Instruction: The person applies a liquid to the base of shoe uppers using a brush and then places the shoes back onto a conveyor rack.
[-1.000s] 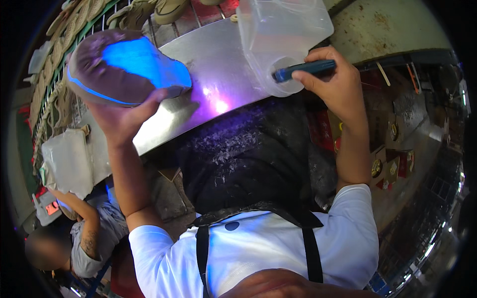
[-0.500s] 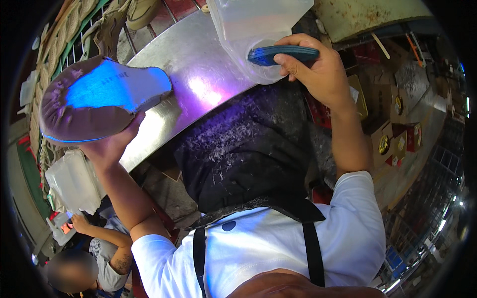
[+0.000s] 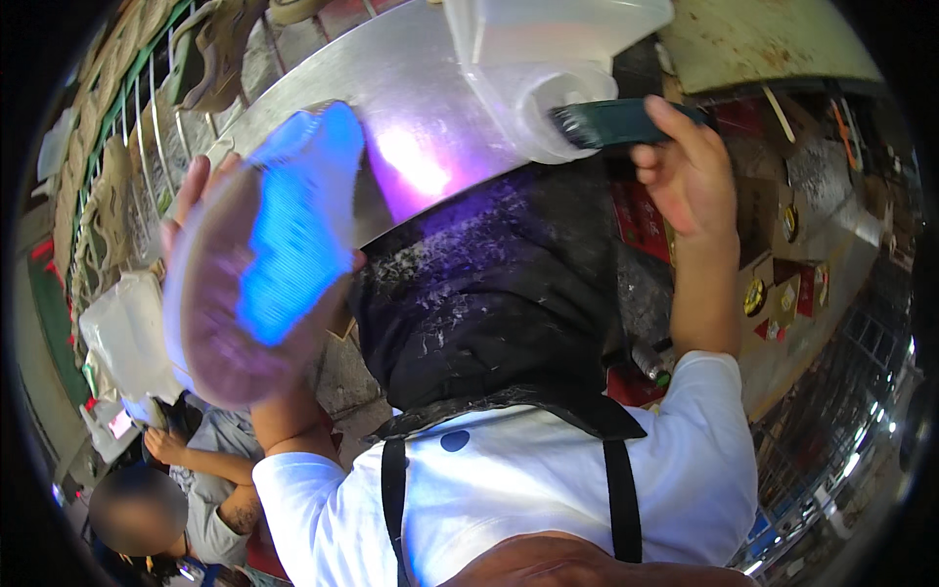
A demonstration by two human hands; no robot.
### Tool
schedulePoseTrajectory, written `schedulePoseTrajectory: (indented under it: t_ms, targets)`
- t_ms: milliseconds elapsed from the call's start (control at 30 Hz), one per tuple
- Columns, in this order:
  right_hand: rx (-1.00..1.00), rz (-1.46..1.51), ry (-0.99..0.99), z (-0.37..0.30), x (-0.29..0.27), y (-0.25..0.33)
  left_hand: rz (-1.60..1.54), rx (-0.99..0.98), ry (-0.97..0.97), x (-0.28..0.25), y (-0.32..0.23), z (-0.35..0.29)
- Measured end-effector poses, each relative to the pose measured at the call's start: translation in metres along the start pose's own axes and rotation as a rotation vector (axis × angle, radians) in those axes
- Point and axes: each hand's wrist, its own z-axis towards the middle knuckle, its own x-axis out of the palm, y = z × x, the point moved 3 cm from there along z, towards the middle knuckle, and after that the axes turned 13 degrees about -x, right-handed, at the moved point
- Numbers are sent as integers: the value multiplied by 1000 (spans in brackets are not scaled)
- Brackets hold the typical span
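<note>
Simultaneously, in the head view, both hands are occupied. The left hand [image 3: 199, 192] grips a shoe [image 3: 298, 235] from behind, fingertips at one edge and thumb at the opposite one; its palm is hidden. The shoe is held sole toward the camera, toe end nearer the wearer, with blue light across its underside. The right hand [image 3: 690, 181] grasps a dark brush [image 3: 626, 125], whose bristles lie at the round mouth of a translucent jug [image 3: 548, 44]; contact with the rim cannot be told. Between the hands, the metal table [image 3: 430, 108] reflects a bright violet patch; nearer the wearer hangs a black apron [image 3: 489, 293], flecked white. Other shoes [image 3: 220, 59] are ranged beyond the left hand.
</note>
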Motion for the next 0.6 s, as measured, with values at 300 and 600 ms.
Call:
schedulePoseTrajectory:
  t_ms: [300,600]
  targets:
    - [159,531,280,-85,75,-82,-274,614,-370,56,17,-80]
    - [-266,176,604,-99,121,-94,-320,540,-493,78,30,-105]
